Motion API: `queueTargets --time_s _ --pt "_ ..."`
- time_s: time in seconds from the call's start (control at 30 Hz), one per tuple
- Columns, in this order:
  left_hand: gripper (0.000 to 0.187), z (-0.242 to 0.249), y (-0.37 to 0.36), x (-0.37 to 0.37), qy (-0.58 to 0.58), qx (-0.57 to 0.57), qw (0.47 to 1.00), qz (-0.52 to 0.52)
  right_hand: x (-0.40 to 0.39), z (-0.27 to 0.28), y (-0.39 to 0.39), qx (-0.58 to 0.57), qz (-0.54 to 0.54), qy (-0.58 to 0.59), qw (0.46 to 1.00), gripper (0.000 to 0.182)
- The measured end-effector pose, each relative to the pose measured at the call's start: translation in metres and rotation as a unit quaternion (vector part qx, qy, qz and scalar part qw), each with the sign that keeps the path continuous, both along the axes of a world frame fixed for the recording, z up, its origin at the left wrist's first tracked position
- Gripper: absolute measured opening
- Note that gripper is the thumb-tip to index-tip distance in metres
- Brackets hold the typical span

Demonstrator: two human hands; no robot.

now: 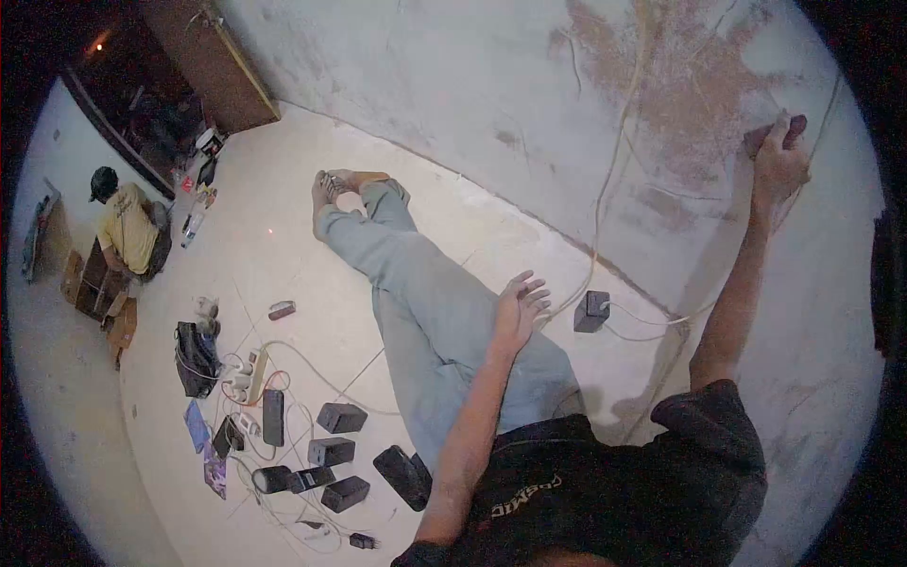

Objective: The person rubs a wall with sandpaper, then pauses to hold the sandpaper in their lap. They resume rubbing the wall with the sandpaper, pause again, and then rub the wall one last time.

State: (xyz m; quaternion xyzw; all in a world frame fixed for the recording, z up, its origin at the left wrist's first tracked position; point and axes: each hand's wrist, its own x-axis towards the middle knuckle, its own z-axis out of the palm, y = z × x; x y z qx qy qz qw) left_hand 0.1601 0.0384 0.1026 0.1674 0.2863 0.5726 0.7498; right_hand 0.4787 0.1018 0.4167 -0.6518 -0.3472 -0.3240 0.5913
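Observation:
My right hand (782,165) is raised against the wall at the upper right. Its fingers are closed round a dark reddish-brown hand tool (756,140), whose exact kind I cannot make out. The tool is at the edge of a rough brown patch (690,85) on the pale grey wall (453,66). My left hand (521,307) lies over my thigh, palm side partly showing, fingers spread, with nothing in it. Beyond it on the floor stands a black box-shaped adapter (592,312) with a white plug and cable in it.
My legs (416,265) stretch across the tiled floor. Several black boxes (342,417), a dark case (404,477), a power strip (250,375) and tangled cables lie at left. A cable (605,189) hangs down the wall. Another person (132,227) sits near the doorway beside cardboard (123,321).

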Motion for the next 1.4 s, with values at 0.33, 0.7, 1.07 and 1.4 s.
queueTargets --time_s 0.33,0.7,1.07,1.4 --pt "0.041 -0.008 0.001 -0.003 -0.016 0.010 1.000 -0.013 0.001 -0.102 0.003 -0.081 0.030 -0.041 0.995 0.046" --pt "0.039 -0.007 0.002 -0.002 -0.026 0.000 1.000 -0.011 0.004 0.008 0.003 0.022 -0.002 -0.078 0.997 0.035" --pt "0.041 -0.004 0.002 -0.003 -0.014 -0.017 1.000 -0.010 0.007 -0.098 0.014 -0.068 0.036 0.001 0.997 0.030" --pt "0.042 0.004 -0.003 0.002 0.031 0.033 0.999 0.005 0.022 0.014 0.013 -0.028 -0.028 -0.010 0.999 0.048"
